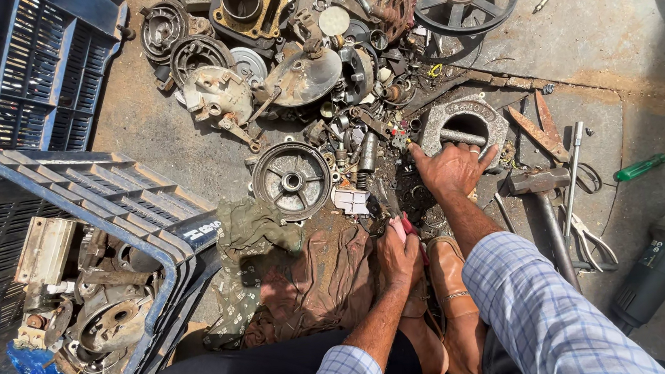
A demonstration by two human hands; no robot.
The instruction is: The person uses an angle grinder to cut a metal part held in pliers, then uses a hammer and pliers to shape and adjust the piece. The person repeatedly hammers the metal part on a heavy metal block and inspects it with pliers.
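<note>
Rusty engine parts [109, 314] fill the blue crate [64, 184] on the floor. Right hand [451, 169] rests open on a grey metal ring [464, 121]; left hand [398, 252] pinches a red-handled tool [409, 224] just beside it.

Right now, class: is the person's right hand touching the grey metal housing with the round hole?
Touching. The head view shows the right hand resting on the rim of the grey housing, fingers over its lower edge.

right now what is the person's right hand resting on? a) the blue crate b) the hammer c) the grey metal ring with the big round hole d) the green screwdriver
c: the right hand lies on the near rim of the grey metal ring, while the hammer lies untouched beside it.
</note>
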